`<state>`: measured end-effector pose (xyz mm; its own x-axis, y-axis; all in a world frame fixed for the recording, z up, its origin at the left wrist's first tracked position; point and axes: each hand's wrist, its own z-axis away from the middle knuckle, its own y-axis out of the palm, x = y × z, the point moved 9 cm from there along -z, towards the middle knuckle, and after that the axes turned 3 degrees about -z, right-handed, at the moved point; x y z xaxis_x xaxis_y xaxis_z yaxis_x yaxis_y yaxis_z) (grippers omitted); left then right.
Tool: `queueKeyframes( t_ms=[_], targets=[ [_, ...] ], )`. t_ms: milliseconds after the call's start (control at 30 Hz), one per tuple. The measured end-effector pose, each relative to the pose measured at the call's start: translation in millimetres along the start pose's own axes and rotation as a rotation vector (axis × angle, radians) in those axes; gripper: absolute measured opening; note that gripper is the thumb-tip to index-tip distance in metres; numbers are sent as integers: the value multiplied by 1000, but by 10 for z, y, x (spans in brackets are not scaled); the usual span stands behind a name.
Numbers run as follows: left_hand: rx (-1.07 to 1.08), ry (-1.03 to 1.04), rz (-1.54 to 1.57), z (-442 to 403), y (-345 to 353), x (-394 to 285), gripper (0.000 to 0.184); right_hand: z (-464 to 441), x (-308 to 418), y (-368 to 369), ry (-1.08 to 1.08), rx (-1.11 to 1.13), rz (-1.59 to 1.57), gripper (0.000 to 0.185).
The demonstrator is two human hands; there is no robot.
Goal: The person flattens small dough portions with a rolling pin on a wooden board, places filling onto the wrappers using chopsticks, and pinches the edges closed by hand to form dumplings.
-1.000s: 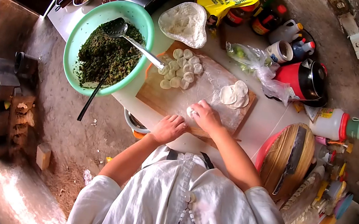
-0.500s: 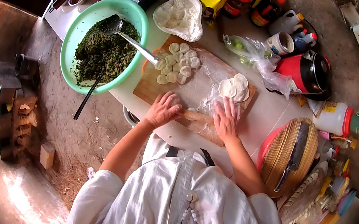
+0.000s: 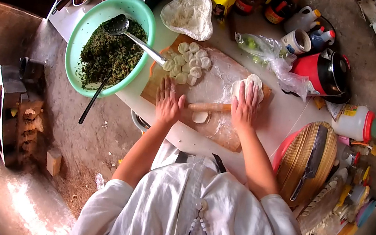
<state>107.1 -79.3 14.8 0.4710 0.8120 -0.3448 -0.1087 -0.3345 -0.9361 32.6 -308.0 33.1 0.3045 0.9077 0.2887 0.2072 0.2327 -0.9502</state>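
A wooden rolling pin [image 3: 210,106] lies across the floured wooden board [image 3: 153,88]. My left hand [image 3: 169,103] is flat with its fingers stretched out, its thumb by the pin's left end. Fingers outstretched, my right hand [image 3: 245,107] covers the pin's right end, and its fingertips overlap a pile of round dough wrappers [image 3: 257,83]. Just below the pin sits one small flattened dough round [image 3: 200,117]. Several small dough discs [image 3: 187,64] are grouped at the board's upper left, beyond my left hand.
A green basin [image 3: 71,58] of chopped green filling, with a ladle [image 3: 138,42], stands left. Behind the board is a bowl of flour [image 3: 188,15]. At right are a plastic bag [image 3: 273,64], a red cooker [image 3: 318,74], and a cleaver [image 3: 310,160] on a round wooden board [image 3: 289,171].
Both hands have moved forward over the board with the rolling pin, their fingers now stretched out. The dough round below the pin has come into view.
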Motion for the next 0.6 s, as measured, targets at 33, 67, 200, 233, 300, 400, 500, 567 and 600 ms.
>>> queueKeyframes(
  t_ms=[33,67,200,233,300,400,500,567,600],
  targets=[
    [-8,-8,-17,-17,-28,-22,65,42,-22,25,0,-7,-3,59],
    [-16,-16,-34,-34,-54,-35,65,151,-73,82,-11,9,29,58],
    [165,16,-96,700,58,-195,66,578,-146,191,-49,23,-15,56],
    [89,20,-51,676,2,-177,65,512,-45,104,-42,31,-17,56],
    [5,-48,-81,367,-1,-3,64,229,138,3,-55,39,-13,56],
    [-38,-73,-132,235,-94,-3,64,160,25,149,-47,42,-41,57],
    [32,-41,-90,622,-54,-121,64,518,-90,196,-74,17,-63,57],
    [95,-68,-51,762,71,-67,63,388,53,125,-41,72,-5,57],
    [-4,-57,-5,625,31,-10,63,341,112,108,-3,135,53,57]
  ],
)
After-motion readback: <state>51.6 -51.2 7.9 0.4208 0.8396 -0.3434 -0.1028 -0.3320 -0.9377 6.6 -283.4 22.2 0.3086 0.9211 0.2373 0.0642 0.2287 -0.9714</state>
